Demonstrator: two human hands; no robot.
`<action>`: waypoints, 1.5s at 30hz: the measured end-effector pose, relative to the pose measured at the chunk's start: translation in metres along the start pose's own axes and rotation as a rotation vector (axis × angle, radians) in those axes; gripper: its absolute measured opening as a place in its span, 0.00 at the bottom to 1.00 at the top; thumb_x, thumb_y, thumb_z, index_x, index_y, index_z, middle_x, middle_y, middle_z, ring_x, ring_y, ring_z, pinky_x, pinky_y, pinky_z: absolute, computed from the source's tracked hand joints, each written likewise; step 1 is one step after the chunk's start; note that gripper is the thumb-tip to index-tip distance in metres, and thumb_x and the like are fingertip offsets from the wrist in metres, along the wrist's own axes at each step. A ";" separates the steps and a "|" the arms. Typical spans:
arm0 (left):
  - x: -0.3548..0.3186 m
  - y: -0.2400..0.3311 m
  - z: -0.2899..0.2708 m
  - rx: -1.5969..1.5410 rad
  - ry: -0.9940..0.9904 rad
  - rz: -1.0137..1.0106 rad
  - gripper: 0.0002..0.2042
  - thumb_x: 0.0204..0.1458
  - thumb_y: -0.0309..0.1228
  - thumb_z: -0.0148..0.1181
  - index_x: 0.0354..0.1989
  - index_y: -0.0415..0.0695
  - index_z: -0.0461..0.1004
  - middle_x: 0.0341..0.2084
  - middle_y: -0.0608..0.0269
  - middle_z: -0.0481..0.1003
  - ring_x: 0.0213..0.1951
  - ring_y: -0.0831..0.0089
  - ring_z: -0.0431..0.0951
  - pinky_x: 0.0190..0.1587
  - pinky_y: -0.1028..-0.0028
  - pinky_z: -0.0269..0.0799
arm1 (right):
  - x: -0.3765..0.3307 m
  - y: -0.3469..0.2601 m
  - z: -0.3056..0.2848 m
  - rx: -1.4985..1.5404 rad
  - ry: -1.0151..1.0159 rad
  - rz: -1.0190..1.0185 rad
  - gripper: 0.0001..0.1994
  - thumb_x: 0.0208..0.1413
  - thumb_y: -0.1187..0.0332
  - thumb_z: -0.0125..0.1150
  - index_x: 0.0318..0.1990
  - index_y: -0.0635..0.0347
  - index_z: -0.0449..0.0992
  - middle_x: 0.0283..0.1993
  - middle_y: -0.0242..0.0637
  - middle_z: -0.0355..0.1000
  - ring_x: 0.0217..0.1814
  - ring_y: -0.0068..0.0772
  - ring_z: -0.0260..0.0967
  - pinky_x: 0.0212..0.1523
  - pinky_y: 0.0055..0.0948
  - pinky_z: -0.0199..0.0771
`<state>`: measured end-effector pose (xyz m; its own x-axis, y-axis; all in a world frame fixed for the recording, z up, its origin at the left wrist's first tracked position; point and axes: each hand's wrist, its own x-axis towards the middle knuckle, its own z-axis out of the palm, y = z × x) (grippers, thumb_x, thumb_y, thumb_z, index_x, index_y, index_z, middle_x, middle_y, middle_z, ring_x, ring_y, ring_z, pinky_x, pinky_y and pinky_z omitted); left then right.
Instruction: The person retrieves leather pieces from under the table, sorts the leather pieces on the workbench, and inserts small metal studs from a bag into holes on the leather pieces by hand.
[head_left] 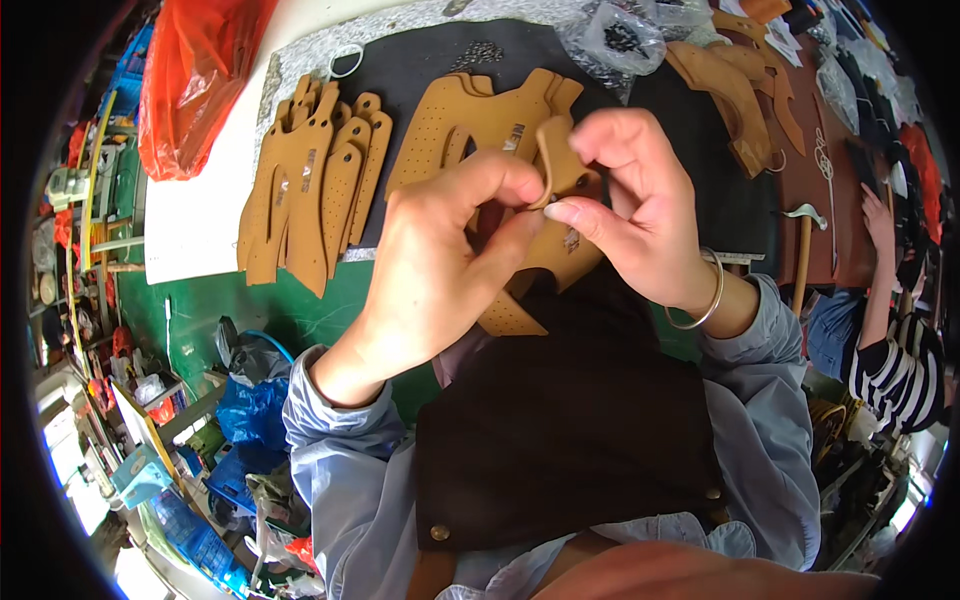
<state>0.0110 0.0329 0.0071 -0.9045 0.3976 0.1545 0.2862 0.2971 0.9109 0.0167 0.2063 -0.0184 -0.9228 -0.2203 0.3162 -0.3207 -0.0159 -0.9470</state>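
In front of my chest, my left hand (430,240) pinches the folded tab of a tan leather piece (565,250) between thumb and fingers. My right hand (655,205) meets it there, its thumb tip pressed to the tab's edge and its curled forefinger beside the flap. A tiny dark thing shows by that thumb, too small to name. The piece has a dark hole, and its lower end hangs below my hands. Just beyond lie more cut leather pieces (440,110), perforated with small holes. To their left is a stack of matching leather pieces (318,190).
A black mat (400,85) carries loose small dark studs (478,55). A clear plastic bag (622,38) holds more. Curved leather pieces (725,90) and a hammer (803,240) lie rightward. A red bag (195,85) sits far left. At right, a co-worker's arm (878,250) reaches in.
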 end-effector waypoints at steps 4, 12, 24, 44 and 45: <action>-0.002 -0.002 -0.001 0.046 -0.015 0.060 0.06 0.42 0.16 0.56 0.30 0.38 0.70 0.21 0.63 0.71 0.19 0.77 0.68 0.23 0.79 0.64 | 0.005 0.001 -0.010 -0.005 -0.144 0.096 0.14 0.47 0.76 0.59 0.42 0.64 0.66 0.35 0.30 0.64 0.37 0.17 0.60 0.38 0.17 0.63; -0.002 -0.004 0.003 0.052 -0.002 -0.026 0.07 0.42 0.16 0.57 0.30 0.39 0.71 0.23 0.65 0.70 0.22 0.79 0.69 0.23 0.79 0.64 | 0.005 0.004 -0.005 -0.405 -0.069 -0.320 0.05 0.46 0.78 0.56 0.31 0.65 0.68 0.32 0.38 0.66 0.30 0.25 0.64 0.29 0.20 0.64; -0.011 -0.032 -0.012 -0.542 0.052 -0.261 0.10 0.47 0.18 0.55 0.39 0.35 0.67 0.32 0.63 0.73 0.35 0.80 0.72 0.39 0.81 0.68 | 0.080 0.020 -0.089 -0.816 -0.047 -0.349 0.06 0.47 0.66 0.58 0.28 0.58 0.75 0.29 0.30 0.70 0.32 0.31 0.68 0.35 0.28 0.67; -0.006 -0.033 -0.001 -0.551 0.021 -0.274 0.09 0.48 0.18 0.55 0.39 0.36 0.68 0.31 0.66 0.73 0.34 0.83 0.71 0.39 0.83 0.67 | 0.104 0.046 -0.126 -1.264 -0.164 -0.291 0.03 0.42 0.73 0.54 0.28 0.59 0.70 0.24 0.36 0.68 0.31 0.39 0.68 0.33 0.34 0.67; -0.006 -0.033 -0.001 -0.544 0.013 -0.271 0.09 0.48 0.18 0.55 0.39 0.36 0.68 0.31 0.66 0.73 0.34 0.84 0.71 0.39 0.83 0.67 | 0.104 0.047 -0.127 -1.188 -0.138 -0.266 0.04 0.42 0.74 0.54 0.28 0.60 0.69 0.22 0.38 0.68 0.28 0.40 0.68 0.30 0.34 0.67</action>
<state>0.0062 0.0201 -0.0239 -0.9274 0.3578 -0.1090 -0.1548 -0.1017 0.9827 -0.1212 0.3066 -0.0226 -0.7915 -0.4486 0.4151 -0.5578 0.8077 -0.1908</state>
